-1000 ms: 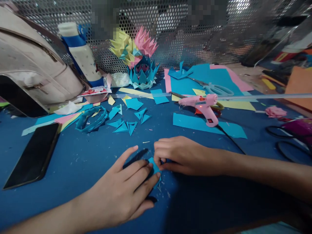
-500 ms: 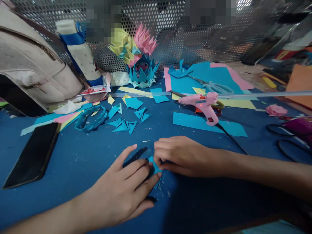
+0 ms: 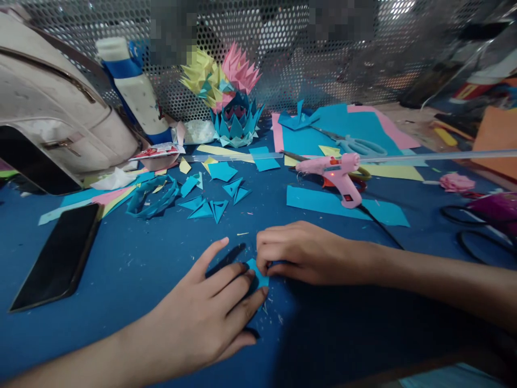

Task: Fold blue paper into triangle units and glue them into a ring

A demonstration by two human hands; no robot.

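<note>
A small piece of blue paper (image 3: pixel 260 278) lies on the blue table between my two hands, mostly covered by fingers. My left hand (image 3: pixel 220 307) is spread over it, index finger lifted and pointing away, other fingertips pressing the paper down. My right hand (image 3: pixel 293 253) is curled, with thumb and fingers pinched together at the paper's upper right edge. Beyond them lie folded blue paper triangles (image 3: pixel 202 208). A pink glue gun (image 3: pixel 333 172) with its light on rests past my right hand, above a blue paper strip (image 3: pixel 375 209).
A black phone (image 3: pixel 56 258) lies at left, near a bag (image 3: pixel 60 108) and a bottle (image 3: pixel 135 89). Paper flowers (image 3: pixel 236 126) stand against the perforated metal screen (image 3: pixel 278 54). Scissors (image 3: pixel 357 145) lie on coloured sheets. The glue gun's cord (image 3: pixel 382 227) runs behind my right forearm.
My right hand has shifted very slightly, still pinching at the paper's edge. My left hand stays pressed on the paper. The view has shifted a little.
</note>
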